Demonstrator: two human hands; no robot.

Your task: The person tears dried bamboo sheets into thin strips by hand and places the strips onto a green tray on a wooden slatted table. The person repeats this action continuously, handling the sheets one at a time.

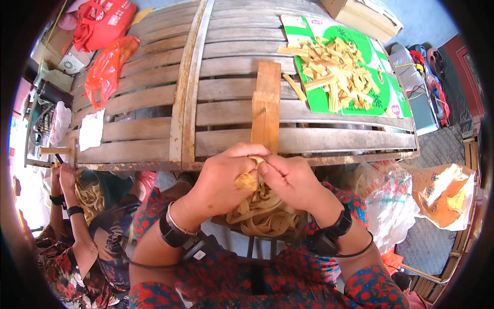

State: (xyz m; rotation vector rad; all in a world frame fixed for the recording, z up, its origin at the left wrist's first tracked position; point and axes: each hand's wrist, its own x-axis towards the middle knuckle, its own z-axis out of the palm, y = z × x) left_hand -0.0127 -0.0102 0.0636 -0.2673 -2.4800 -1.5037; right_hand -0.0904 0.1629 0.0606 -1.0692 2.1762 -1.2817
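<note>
My left hand (225,183) is closed around a pale yellow rolled strip (247,181), whose end sticks out of the fist. Against it, my right hand (295,179) pinches a pale strip (257,159) with its thumb, and the two hands meet at the table's front edge. Most of the strip is hidden by my fingers. Just beyond them, a wooden block (266,123) with a narrow slit lies on the slatted table (231,90). Below my hands, a heap of long, curling pale strips (266,216) sits between my knees; what holds it is mostly hidden.
Short yellow pieces (339,73) are piled on a green-and-white printed cardboard sheet (397,102). An orange plastic bag (108,71) and white paper (92,129) lie at left. Another person's hands (63,177) work at a wooden fixture (56,151). Plastic sacking (386,204) stands at right.
</note>
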